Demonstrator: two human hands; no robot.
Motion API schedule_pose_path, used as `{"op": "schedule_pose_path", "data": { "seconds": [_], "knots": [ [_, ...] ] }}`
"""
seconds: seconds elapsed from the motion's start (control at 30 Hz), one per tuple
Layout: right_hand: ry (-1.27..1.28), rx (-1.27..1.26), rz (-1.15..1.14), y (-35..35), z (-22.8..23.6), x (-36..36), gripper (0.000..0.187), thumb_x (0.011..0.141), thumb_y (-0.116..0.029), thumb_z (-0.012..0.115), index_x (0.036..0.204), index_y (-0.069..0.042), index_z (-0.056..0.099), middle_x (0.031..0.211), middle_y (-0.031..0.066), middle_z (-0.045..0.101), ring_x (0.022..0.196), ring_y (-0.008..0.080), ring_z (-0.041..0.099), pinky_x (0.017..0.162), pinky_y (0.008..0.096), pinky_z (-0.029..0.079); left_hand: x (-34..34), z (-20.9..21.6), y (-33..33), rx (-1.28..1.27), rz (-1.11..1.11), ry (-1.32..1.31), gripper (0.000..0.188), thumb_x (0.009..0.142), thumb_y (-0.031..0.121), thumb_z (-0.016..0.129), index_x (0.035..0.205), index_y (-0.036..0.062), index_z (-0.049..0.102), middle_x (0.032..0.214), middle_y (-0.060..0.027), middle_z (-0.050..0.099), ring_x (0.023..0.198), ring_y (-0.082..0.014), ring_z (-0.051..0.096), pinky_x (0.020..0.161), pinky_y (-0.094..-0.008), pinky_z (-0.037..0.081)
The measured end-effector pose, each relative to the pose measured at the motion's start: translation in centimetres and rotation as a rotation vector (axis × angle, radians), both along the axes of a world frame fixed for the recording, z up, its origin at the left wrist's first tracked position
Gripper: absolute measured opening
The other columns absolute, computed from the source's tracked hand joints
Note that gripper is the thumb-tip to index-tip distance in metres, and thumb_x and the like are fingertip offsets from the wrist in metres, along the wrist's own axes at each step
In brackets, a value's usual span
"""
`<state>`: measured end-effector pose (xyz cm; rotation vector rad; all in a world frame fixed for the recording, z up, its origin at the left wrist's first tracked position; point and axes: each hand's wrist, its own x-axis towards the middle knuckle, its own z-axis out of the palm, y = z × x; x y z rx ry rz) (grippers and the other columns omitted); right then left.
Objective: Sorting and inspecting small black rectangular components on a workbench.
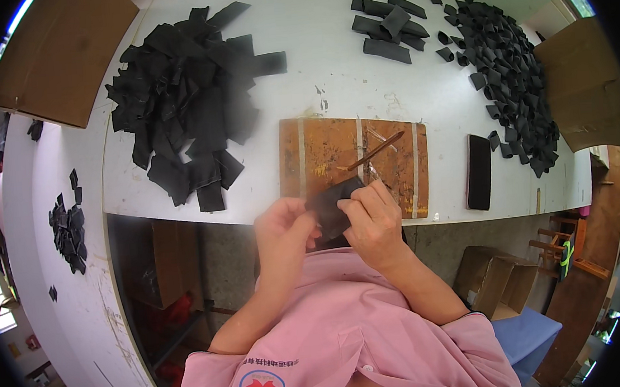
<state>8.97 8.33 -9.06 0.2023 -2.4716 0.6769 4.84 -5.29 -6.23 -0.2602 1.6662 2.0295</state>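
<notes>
A piece of black fabric [333,208] is stretched between my two hands, just over the table's near edge. My left hand [287,227] pinches its left side, and my right hand [373,218] grips its right side with curled fingers. Beyond them lies a worn brown board [321,146] with pale strips across it. On that board rests a slim brown pointed stick [377,151], near the fingers of my right hand. A big heap of flat black fabric pieces [188,94] covers the table on the left.
Rolled black tubes [386,50] lie at the far middle. Many small black tubes [506,72] are piled at the right, before a cardboard box [582,81]. A phone [478,172] lies right of the board. Another cardboard box [63,52] stands far left.
</notes>
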Motion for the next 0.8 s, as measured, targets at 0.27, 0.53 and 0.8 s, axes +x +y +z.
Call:
{"op": "schedule_pose_path", "data": {
  "seconds": [0.27, 0.53, 0.8],
  "knots": [
    [-0.252, -0.613, 0.098, -0.8, 1.6, 0.0, 0.022, 0.064, -0.001, 0.066, 0.085, 0.001, 0.057, 0.075, 0.0096, 0.051, 0.067, 0.0228, 0.055, 0.053, 0.0305, 0.046, 1.0, -2.1, 0.3, -0.326, -0.104, 0.697, 0.007, 0.077, -0.004, 0.056, 0.083, 0.0003, 0.058, 0.065, -0.0006, 0.057, 0.053, -0.0023, 0.049, 0.047, -0.0153, 0.040],
    [-0.163, -0.432, -0.112, -1.2, -0.6, -1.0, 0.016, 0.066, 0.006, 0.057, 0.081, 0.000, 0.057, 0.070, 0.0083, 0.051, 0.059, 0.0197, 0.052, 0.052, 0.0286, 0.044, -0.9, -0.5, 0.0, 0.044, 0.044, 0.062, 0.012, 0.074, -0.005, 0.057, 0.084, 0.0002, 0.053, 0.063, 0.0002, 0.054, 0.042, -0.0024, 0.038, 0.036, -0.0179, 0.027],
    [-0.813, -2.119, 0.248, -1.5, -0.1, -0.5, 0.005, 0.080, -0.007, 0.057, 0.078, -0.002, 0.058, 0.067, -0.0015, 0.051, 0.053, 0.0055, 0.041, 0.048, 0.0196, 0.033, -0.9, -2.1, -0.2, 0.157, -0.020, 0.171, 0.018, 0.068, -0.008, 0.051, 0.085, -0.0002, 0.052, 0.065, 0.0034, 0.051, 0.049, 0.0002, 0.039, 0.040, -0.0163, 0.028]
  ]
}}
